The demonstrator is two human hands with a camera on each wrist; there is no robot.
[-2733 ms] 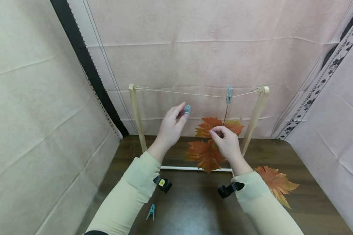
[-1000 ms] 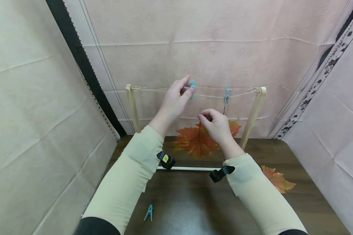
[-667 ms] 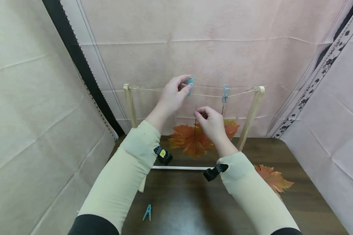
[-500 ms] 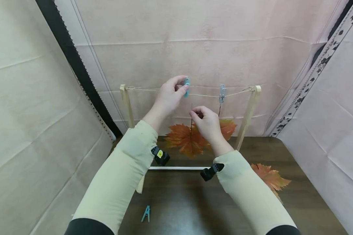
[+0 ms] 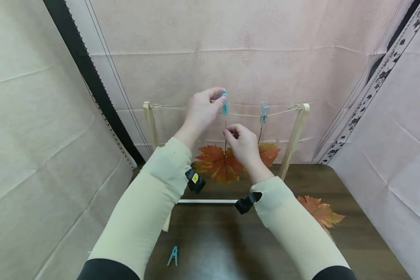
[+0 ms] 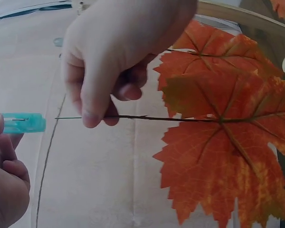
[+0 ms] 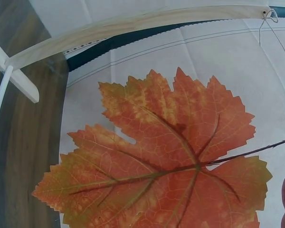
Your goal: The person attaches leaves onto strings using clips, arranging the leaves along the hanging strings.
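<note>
My left hand [image 5: 203, 111] pinches a blue clothespin [image 5: 225, 105] upright at the string [image 5: 245, 115]. Below and to its right, my right hand [image 5: 244, 144] pinches the thin stem of an orange maple leaf [image 5: 217, 163] between thumb and forefinger. In the left wrist view the stem's tip crosses the string, a short gap from the end of the clothespin [image 6: 28, 123]. The leaf blade [image 7: 194, 142] fills much of the right wrist view, hanging below the hand. A second leaf [image 5: 269, 153], partly covered, hangs from another clothespin [image 5: 264, 112] on the string.
Two wooden posts [image 5: 294, 142] carry the string, joined low down by a white rod [image 5: 208, 201]. On the brown table [image 5: 210, 241] lie a spare blue clothespin [image 5: 173, 256] at the front and a third leaf [image 5: 322, 212] beside the right sleeve. Pale cloth surrounds the table.
Since the oldest frame, my left hand has raised the clothespin to the string. My right hand has brought the held leaf up and left, under it. The last half second shows only slight shifts.
</note>
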